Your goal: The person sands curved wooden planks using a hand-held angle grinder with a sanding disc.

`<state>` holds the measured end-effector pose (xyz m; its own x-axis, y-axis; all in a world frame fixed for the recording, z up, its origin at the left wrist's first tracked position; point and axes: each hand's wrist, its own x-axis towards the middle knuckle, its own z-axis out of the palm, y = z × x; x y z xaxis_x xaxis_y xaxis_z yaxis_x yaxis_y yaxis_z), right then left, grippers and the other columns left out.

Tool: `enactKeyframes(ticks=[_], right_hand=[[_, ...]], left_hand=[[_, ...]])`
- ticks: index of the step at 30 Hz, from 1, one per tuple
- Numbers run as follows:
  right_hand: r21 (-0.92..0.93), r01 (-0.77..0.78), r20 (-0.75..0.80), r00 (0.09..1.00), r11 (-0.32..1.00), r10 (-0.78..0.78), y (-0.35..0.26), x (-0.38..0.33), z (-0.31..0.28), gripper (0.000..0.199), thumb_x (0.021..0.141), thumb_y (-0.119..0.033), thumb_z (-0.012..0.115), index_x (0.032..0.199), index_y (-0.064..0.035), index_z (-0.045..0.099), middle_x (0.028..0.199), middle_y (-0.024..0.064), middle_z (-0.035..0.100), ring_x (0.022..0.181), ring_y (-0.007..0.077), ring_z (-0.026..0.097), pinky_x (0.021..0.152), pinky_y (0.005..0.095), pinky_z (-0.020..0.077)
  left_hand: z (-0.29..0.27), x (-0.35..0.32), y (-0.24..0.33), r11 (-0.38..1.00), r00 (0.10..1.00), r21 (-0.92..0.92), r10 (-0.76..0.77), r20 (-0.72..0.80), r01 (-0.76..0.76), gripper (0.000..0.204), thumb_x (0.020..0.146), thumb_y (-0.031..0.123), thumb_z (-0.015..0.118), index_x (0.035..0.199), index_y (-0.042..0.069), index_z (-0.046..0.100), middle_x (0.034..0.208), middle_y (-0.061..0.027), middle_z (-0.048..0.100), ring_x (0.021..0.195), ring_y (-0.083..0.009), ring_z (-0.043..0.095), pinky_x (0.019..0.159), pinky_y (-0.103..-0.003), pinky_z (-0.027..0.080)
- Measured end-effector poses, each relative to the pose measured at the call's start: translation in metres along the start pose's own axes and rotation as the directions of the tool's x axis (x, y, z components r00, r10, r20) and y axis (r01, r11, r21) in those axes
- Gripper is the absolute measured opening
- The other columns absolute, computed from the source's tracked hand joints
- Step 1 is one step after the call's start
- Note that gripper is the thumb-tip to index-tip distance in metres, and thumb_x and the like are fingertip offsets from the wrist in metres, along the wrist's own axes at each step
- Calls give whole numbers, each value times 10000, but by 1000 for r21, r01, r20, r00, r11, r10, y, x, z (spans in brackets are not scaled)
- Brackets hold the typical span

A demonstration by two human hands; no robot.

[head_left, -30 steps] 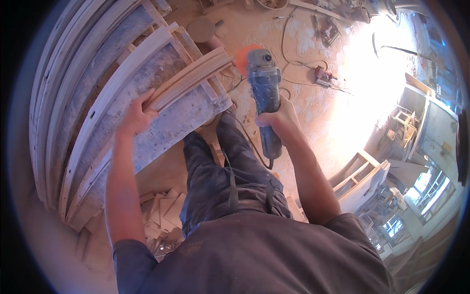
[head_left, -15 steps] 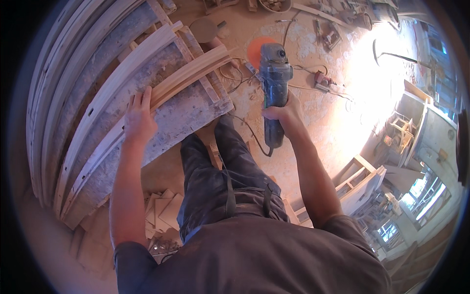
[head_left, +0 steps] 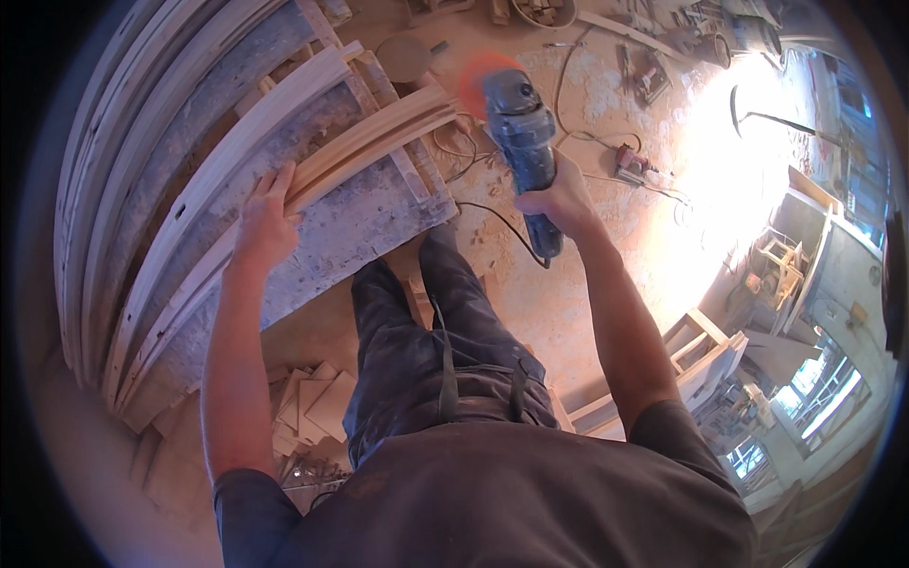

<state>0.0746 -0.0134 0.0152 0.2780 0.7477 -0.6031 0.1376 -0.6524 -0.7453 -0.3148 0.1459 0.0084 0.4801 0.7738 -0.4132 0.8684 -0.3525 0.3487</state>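
In the head view, a blue angle grinder (head_left: pixel 523 142) is gripped in the right hand (head_left: pixel 565 197), the fingers clenched round its body. Its orange disc (head_left: pixel 478 80) is blurred and is held above the far end of a curved wooden strip (head_left: pixel 365 142); whether disc and wood touch cannot be told. The strip's long axis runs from lower left to upper right across a grey workbench panel (head_left: pixel 360 222), so the grinder lies at its right-hand end. The left hand (head_left: pixel 265 222) is laid flat and open on the strip further down, fingers spread along the wood, pressing rather than grasping. The left hand is thus nearer the strip's middle, the right nearer its end. A black cord (head_left: pixel 502 227) trails below the grinder.
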Motion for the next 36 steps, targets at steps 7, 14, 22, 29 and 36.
enactKeyframes(ticks=[7,14,22,29,36], right_hand=[[241,-20,-99,994,970,45,47,-33,-4,537,601,-175,760,1105,-36,637,875,28,618,761,170,604,720,341,522],[408,-84,-27,994,909,104,31,-84,30,442,640,-123,697,1046,27,609,842,116,676,746,212,655,711,330,538],[201,-40,65,997,979,27,-4,-84,129,493,719,-55,775,1187,-6,628,1005,43,689,901,145,668,769,302,563],[212,-294,611,784,932,108,-48,-95,312,409,674,-57,787,1055,-10,646,872,62,682,711,167,669,665,327,559],[-26,-190,717,680,981,151,-106,-122,495,482,667,-18,728,1123,-8,571,850,58,648,678,169,657,626,301,552]], left_hand=[[39,-7,-22,997,986,42,77,-151,-71,643,854,-7,696,1476,46,540,1440,-246,558,1338,-437,530,1113,-509,448],[61,0,73,966,746,-110,105,-657,-233,498,800,43,703,1291,12,627,1234,-200,635,1182,-409,586,1011,-521,479],[72,-83,155,-146,975,-968,-63,215,204,515,781,220,889,1183,-23,679,1098,-125,729,1059,-226,684,956,-390,525],[46,-152,-31,-572,896,-816,-317,310,80,279,812,113,829,1035,-13,717,953,-112,747,848,-193,713,775,-359,577],[18,-231,-175,-587,762,-807,-552,339,-67,279,851,199,796,1008,-7,694,916,-126,721,809,-223,710,748,-367,578]])
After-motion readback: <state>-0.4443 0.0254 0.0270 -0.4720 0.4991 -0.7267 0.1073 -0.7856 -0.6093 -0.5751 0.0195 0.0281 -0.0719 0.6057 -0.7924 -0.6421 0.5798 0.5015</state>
